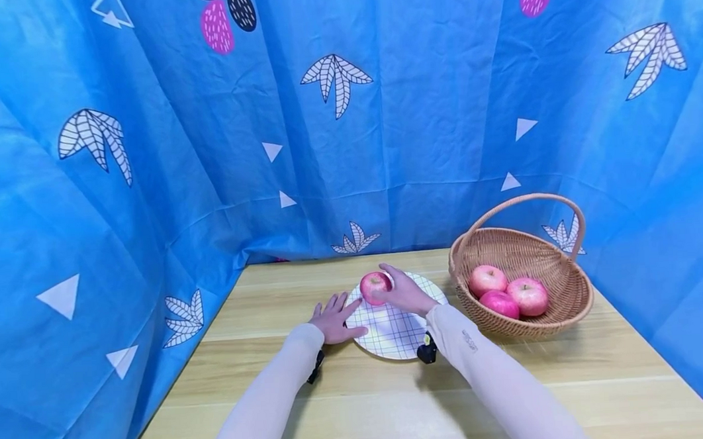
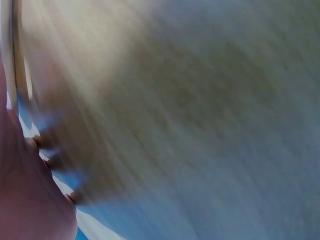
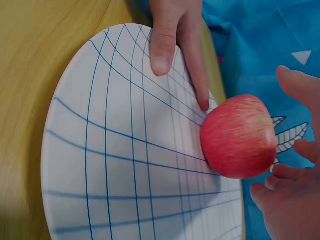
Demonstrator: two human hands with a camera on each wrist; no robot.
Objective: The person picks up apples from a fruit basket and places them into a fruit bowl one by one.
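Observation:
A red apple [image 1: 374,287] sits toward the far left part of a round white plate [image 1: 393,336] with blue grid lines. My right hand [image 1: 408,293] is beside the apple, thumb and fingers spread around its right side. In the right wrist view, a gap shows between the right hand [image 3: 295,200] and the apple [image 3: 239,136]. At the plate's left edge is my left hand [image 1: 333,321], its fingers spread and its thumb over the rim. The left wrist view holds only part of that hand [image 2: 35,200] close to the wooden surface.
A wicker basket [image 1: 579,294] with a tall handle stands to the right of the plate, tilted, with several apples [image 1: 527,296] inside. Blue patterned cloth [image 1: 419,143] hangs behind and along both sides of the wooden table [image 1: 374,417].

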